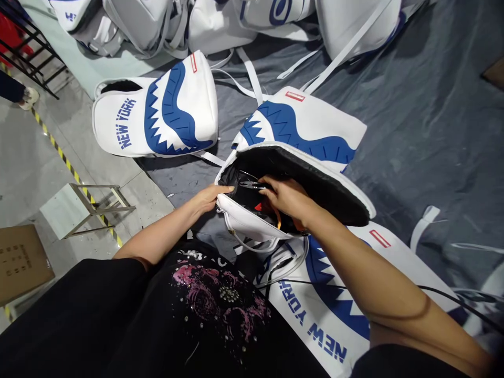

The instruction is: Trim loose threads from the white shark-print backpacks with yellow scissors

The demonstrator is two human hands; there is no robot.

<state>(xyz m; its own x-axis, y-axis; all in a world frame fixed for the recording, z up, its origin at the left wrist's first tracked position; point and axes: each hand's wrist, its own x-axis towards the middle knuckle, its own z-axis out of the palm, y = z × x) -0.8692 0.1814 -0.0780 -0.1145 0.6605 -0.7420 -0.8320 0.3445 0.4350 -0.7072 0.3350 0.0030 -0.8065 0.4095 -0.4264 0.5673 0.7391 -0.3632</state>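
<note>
- Inside the open white bag (252, 219), close to my waist, my right hand (289, 197) holds small snips (250, 185).
- Apart from it, my left hand (208, 198) pinches the edge; I'd pull that taut, blades clear of the lining (326, 189).

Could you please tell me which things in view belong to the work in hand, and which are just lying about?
In use:
open bag, left hand at its rim
snips, in the right hand

Apparently just lying about:
upper-left New York bag
stool
carton
</note>
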